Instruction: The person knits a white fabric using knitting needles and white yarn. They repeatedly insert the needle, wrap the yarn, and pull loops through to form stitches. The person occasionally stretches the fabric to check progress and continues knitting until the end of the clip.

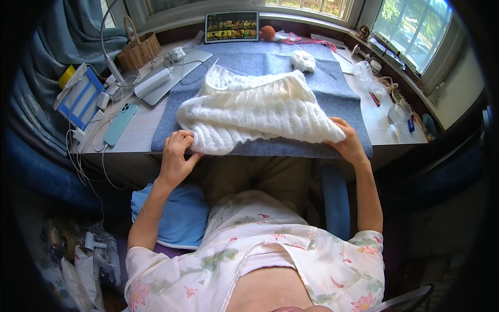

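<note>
A fluffy white ribbed knitted piece (253, 113) lies spread on the blue-grey felt mat (265, 58). Its lower left corner is pinched by my left hand (177, 156), near the table's front edge. On the other side, my right hand (347, 141) grips the lower right corner, thumb beneath the fabric. The far edge of the knitting curves inward, with a thin needle tip (214, 63) showing at its upper left. Beyond the piece sits a ball of white yarn (303, 61), and a grey knitting needle (325, 69) lies beside it.
At the back stands a tablet (232, 26) with an orange yarn ball (267, 33) beside it. To the left are a closed laptop (195, 64), a turquoise phone (121, 124), cables and a wicker basket (139, 50). Clear plastic bags (368, 74) and a round transparent object (399, 114) lie right.
</note>
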Available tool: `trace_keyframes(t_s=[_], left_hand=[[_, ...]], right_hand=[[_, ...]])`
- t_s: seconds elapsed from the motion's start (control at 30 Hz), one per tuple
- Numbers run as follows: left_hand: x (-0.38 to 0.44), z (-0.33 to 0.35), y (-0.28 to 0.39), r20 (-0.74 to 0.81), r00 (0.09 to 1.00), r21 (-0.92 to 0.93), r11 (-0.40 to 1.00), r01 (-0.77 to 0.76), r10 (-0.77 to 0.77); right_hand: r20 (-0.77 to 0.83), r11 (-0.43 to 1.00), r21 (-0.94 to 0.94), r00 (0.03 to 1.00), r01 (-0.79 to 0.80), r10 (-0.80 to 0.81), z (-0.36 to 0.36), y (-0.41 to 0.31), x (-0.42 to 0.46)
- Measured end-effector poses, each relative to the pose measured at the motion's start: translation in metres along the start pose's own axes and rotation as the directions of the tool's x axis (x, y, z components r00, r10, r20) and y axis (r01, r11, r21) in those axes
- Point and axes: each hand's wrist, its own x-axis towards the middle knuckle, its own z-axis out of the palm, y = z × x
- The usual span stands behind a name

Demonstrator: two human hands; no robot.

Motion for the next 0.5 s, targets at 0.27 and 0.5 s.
trace_keyframes(t_s=[0.27, 0.5], left_hand=[[0.12, -0.099, -0.075, -0.139, 0.925, -0.676, 0.716, 0.173, -0.355], [0.19, -0.101, -0.118, -0.09, 0.921, -0.884, 0.456, 0.102, -0.379]], right_hand=[[-0.14, 0.707, 0.704, 0.962, -0.071, 0.236, -0.094, 0.017, 0.13], [-0.184, 0.646, 0.732, 0.85, -0.216, 0.493, -0.104, 0.02, 0.201]])
